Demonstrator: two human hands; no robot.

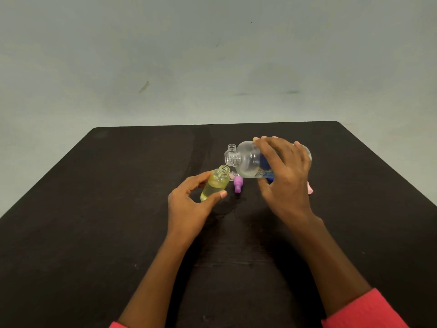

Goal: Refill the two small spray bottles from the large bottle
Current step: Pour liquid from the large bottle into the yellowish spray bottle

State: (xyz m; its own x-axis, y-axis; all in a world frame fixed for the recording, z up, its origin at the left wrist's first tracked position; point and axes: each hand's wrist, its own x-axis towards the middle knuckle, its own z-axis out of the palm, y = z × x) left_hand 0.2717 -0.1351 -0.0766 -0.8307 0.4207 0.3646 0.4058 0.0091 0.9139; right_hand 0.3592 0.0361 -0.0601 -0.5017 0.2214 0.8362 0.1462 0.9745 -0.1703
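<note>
My right hand (283, 176) grips the large clear bottle (248, 162), tipped on its side with its open mouth pointing left. My left hand (191, 204) holds a small open bottle of yellowish liquid (215, 183), tilted with its neck just below the large bottle's mouth. Behind the large bottle's neck stands a second small clear bottle (231, 149), uncapped and mostly hidden. A purple spray cap (238, 184) lies on the table between my hands.
The black table (118, 209) ends at a far edge before a pale wall. A pink object (310, 189) peeks out behind my right hand, and a blue piece (270, 179) shows under the large bottle. A wet patch darkens the table near the purple cap.
</note>
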